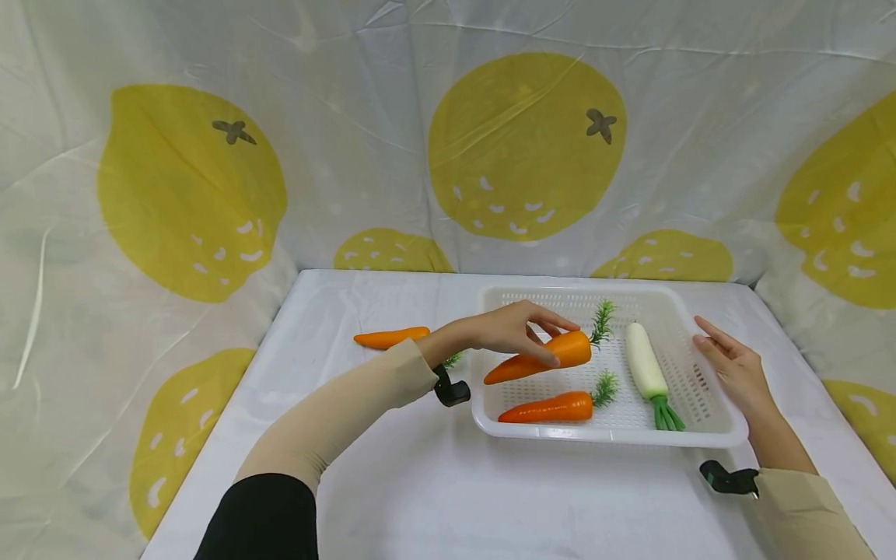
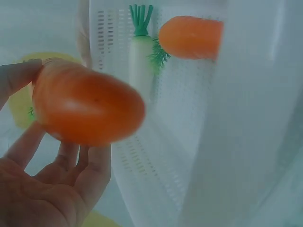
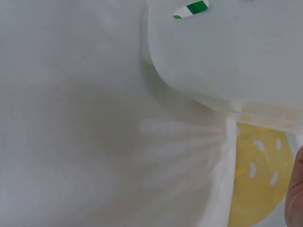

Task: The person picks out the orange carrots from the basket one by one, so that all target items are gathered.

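Note:
My left hand (image 1: 509, 327) grips an orange carrot (image 1: 575, 350) with a leafy green top, above the left part of a white perforated basket (image 1: 609, 437). In the left wrist view, the thumb and fingers are around this carrot (image 2: 90, 106). Below it, a second carrot (image 1: 549, 408) lies in the basket near the front wall. A white radish (image 1: 645, 362) with green stems lies to the right of both. My right hand (image 1: 743, 377) is at the basket's right side, fingers extended near the rim; whether it touches is unclear. Only its edge shows in the right wrist view.
Another carrot (image 1: 390, 339) lies on the white-covered table (image 1: 434, 490) left of the basket, partly hidden behind the left forearm. A hanging sheet (image 1: 378, 155) with yellow lemon prints surrounds the table at the back and sides.

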A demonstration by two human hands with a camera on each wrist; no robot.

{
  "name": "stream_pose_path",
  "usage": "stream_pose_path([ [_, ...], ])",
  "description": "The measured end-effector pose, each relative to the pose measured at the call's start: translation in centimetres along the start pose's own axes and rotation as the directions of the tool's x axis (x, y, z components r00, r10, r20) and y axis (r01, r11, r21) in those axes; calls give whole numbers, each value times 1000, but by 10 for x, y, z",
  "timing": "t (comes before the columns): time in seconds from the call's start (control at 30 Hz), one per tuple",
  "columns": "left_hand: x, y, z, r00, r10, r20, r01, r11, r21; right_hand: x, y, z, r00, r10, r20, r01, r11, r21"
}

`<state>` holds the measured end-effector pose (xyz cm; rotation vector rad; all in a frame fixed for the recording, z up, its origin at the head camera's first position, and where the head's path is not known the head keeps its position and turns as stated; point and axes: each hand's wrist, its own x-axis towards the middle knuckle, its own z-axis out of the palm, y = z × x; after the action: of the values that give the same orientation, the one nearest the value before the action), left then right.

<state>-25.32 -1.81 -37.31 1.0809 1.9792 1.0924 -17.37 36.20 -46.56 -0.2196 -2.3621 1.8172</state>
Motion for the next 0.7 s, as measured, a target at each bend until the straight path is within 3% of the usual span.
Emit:
stream_pose_path([
  [0.2, -22, 1, 0, 999, 7, -44, -4, 998, 57, 0, -2, 0, 1000, -6, -5, 6, 1000, -6],
  [0.7, -79, -11, -7, 985, 118, -124, -101, 985, 137, -2, -4, 1, 1000, 19, -10, -18, 1000, 18],
])
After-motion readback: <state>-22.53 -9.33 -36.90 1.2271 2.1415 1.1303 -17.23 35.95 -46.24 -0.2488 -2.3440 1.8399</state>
